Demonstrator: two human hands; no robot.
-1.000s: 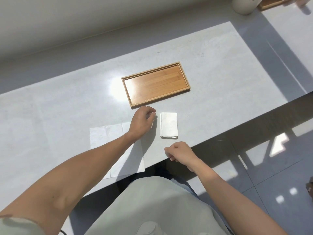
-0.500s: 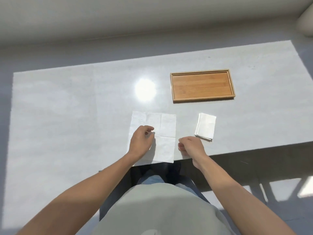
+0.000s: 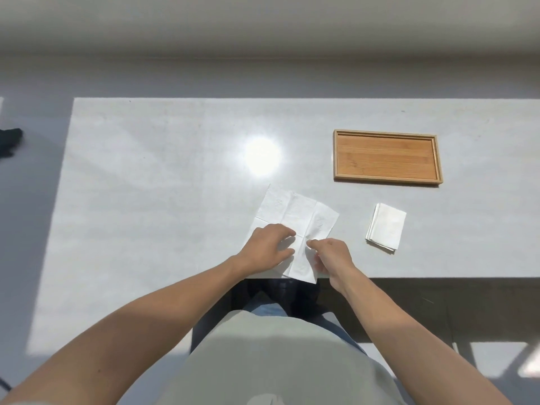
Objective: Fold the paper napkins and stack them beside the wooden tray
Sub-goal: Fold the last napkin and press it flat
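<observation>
— Where do the napkins lie?

— An unfolded paper napkin (image 3: 295,220) is spread near the front edge of the white table (image 3: 152,176), creased into panels, turned a little askew. Its near corner reaches the table's edge. A folded napkin stack (image 3: 387,226) sits to its right, apart from it, just in front of the wooden tray (image 3: 386,179) and not touching it.

— And the hands?

— Both are on the unfolded napkin. The left hand (image 3: 268,247) rests on its near left part, fingers bent and spread over the paper; whether it merely presses or has a pinch of the sheet, I cannot tell. The right hand (image 3: 330,255) is at the near right side, fingers curled, forefinger and thumb drawn in around the paper's edge, which lifts slightly there.

— Does the tray hold anything?

— Only its bare bamboo floor shows. It lies flat, long side facing the person, on the right half of the table.

— Anything else?

— A bright round glare (image 3: 261,156) on the tabletop behind the napkin, and a dark object (image 3: 10,140) at the far left, off the table, too cropped to name.
</observation>
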